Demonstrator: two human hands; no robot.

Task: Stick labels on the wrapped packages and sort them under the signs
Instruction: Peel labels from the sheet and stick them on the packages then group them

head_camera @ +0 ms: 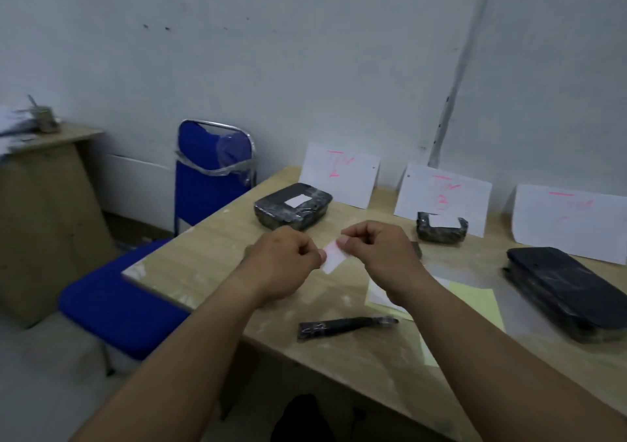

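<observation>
The surface [203,265] is bare toward its left corner. A large package [293,205] and a small package [441,227] block the back, a flat package [570,292] the right; a thin stick [346,326], perhaps a pen, lies in front.

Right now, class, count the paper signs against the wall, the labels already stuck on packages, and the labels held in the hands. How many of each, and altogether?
signs: 3
stuck labels: 2
held label: 1
total: 6
</observation>
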